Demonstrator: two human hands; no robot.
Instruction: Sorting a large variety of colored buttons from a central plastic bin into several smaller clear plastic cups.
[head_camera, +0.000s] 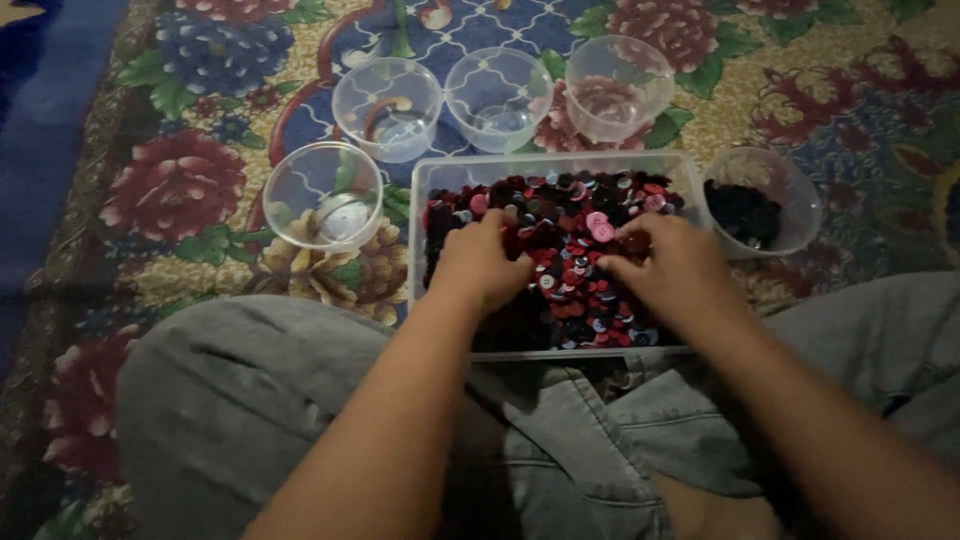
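Clear rectangular plastic tub (440, 175) sits centre frame on the floral carpet, butted against the person's crossed legs in grey trousers (250, 400), so both hands reach in without leaning. It's filled with a heap of mixed buttons (560, 200): mostly dark red and black, some pink and pale ones on top.

Left hand (480, 265), centre-left of the tub: fingers curled down into the heap, knuckles up, resting on the buttons. Looks loosely closed, raking or scooping; can't tell whether it grips any one button.

Right hand (670, 265), centre-right: fingers bent, thumb and forefinger tips drawn together at the heap surface near a pink button (602, 232). Pinch posture, but what's between the tips is too small to tell.

Around the tub, five clear round plastic cups arc within arm's reach:
- right of the tub, cup (790, 185) part-filled with black buttons
- three cups in a row above the tub (387, 105), (498, 95), (618, 85), apparently empty
- one at left (322, 195), contents unclear

Red-and-blue floral carpet (170, 190) under everything; plain blue strip at far left edge.
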